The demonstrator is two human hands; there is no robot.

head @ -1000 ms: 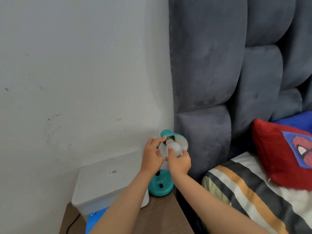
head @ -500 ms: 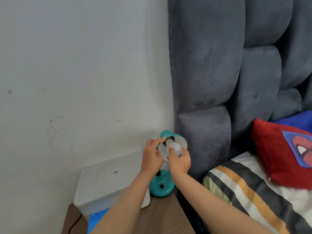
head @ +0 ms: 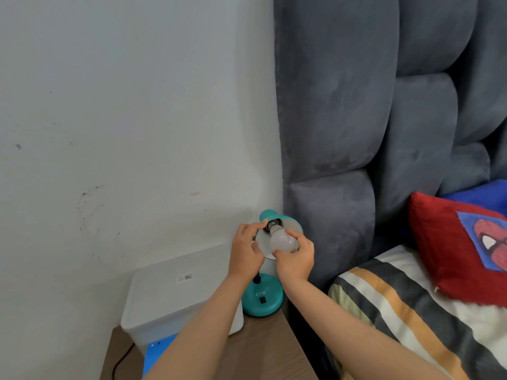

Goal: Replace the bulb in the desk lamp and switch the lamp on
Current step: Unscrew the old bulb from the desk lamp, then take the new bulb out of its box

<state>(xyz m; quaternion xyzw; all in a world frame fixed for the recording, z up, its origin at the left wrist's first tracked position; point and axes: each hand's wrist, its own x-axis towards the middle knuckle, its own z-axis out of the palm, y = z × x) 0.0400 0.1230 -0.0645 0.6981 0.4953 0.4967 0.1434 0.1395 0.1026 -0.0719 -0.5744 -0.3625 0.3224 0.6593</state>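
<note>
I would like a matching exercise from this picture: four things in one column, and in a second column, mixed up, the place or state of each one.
Things:
1. bulb
2. left hand
3. lamp base
4. red cushion

Places or states:
A. lies on the striped bedding
B. steadies the lamp shade
C. held in the right hand, screw end showing
D. stands on the wooden bedside table, beside the white box

Pairs: 1-C, 2-B, 3-D, 4-A

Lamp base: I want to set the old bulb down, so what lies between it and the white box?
Nothing in the head view: the base stands right beside the box, the left forearm hiding the join.
</note>
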